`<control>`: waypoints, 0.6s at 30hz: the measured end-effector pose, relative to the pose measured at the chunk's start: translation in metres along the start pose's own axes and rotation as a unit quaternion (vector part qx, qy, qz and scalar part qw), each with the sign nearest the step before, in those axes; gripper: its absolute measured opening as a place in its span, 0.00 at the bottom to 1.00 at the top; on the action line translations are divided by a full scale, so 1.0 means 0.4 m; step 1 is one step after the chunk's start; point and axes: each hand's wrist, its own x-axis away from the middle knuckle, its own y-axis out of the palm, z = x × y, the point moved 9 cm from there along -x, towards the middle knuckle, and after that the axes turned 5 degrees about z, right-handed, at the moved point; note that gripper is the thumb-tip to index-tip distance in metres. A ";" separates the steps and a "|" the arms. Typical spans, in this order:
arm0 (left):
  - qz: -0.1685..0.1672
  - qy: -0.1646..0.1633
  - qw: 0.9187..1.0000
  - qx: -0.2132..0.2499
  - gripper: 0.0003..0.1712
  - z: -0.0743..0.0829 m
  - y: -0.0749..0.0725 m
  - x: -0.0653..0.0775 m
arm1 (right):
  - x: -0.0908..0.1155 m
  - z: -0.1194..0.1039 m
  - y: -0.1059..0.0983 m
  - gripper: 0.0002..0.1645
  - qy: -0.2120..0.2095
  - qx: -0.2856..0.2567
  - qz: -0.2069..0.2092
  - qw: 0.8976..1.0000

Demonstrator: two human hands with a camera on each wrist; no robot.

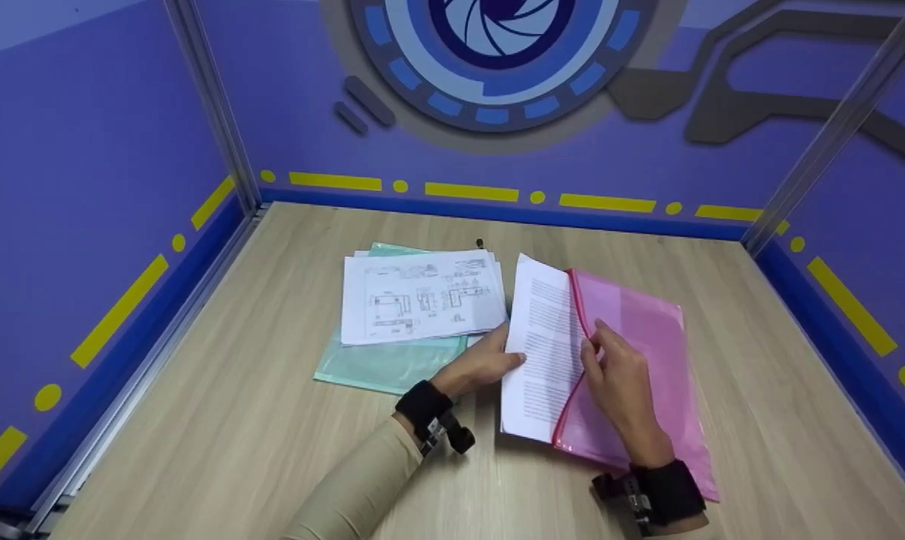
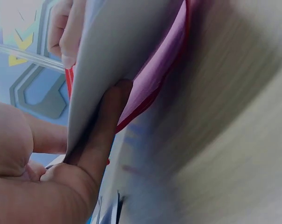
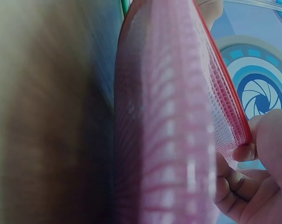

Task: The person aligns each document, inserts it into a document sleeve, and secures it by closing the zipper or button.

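Printed sheets (image 1: 544, 330) stick partway out of a pink mesh zip pouch (image 1: 651, 337) with a red zipper edge. My left hand (image 1: 484, 366) pinches the sheets at their left edge, thumb on the printed side. In the left wrist view, fingers of that hand (image 2: 96, 135) lie behind the white paper (image 2: 117, 46). My right hand (image 1: 621, 379) pinches the pouch's upper layer at the red zipper edge (image 3: 234, 98), lifting it a little at the middle of the opening. The pouch's lower part is raised toward me, and its inside is mostly hidden.
Left of the pouch, sheets with technical drawings (image 1: 422, 300) lie on a green pouch (image 1: 400, 364). A small black zipper pull (image 1: 479, 244) shows behind them. Purple-blue panels (image 1: 122, 225) border the wooden table (image 1: 220, 420) at the back and both sides.
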 end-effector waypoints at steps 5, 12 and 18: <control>0.016 0.004 1.000 -0.014 0.33 -0.006 0.008 -0.007 | 0.002 -0.004 0.000 0.15 -0.004 -0.003 0.003 1.000; 0.018 0.024 0.998 -0.056 0.30 0.002 0.025 -0.007 | 0.005 -0.011 0.008 0.20 0.009 -0.002 -0.011 1.000; 0.024 0.037 0.996 -0.080 0.31 -0.001 0.035 -0.004 | 0.008 -0.022 0.012 0.20 -0.002 -0.012 -0.010 1.000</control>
